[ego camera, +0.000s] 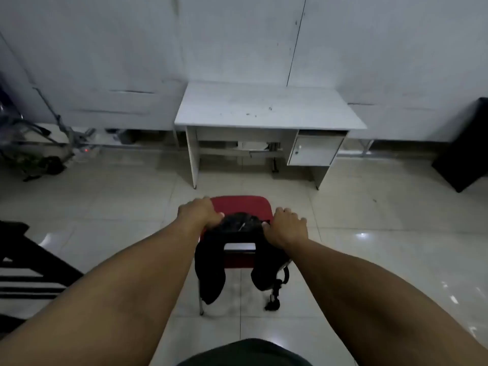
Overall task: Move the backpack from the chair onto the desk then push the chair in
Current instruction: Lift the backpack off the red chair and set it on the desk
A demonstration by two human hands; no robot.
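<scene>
- The backpack [239,228], black, sits on the red chair [241,206], against its backrest, well short of the desk [264,107].
- Its two shoulder straps hang over the back of the chair toward the camera, one on each side, with a pale gap between them; a buckled strap end dangles low on the right.
- The left hand [199,211] rests on the bag's upper left corner, fingers curled together down over the edge; whether they actually pinch the fabric cannot be told, since the fingertips are hidden.
- The right hand [286,228] lies on the bag's upper right corner, knuckles up, fingers bent and close together, the tips tucked against the bag; a firm grip cannot be confirmed.
- Both bare forearms reach forward from the bottom corners of the view and converge on the bag.
- The chair stands on the tiled floor [383,233], apart from the desk, its red seat facing the desk's open knee space.
- The desk is white, set against the pale wall [237,35], with a small cabinet [314,151] under its right side; a few dark specks mark its top.
- A black box-like thing [464,149] stands at the right by the wall.
- Tangled clutter [39,149] lies on the floor at the left; it is too dim to identify.
</scene>
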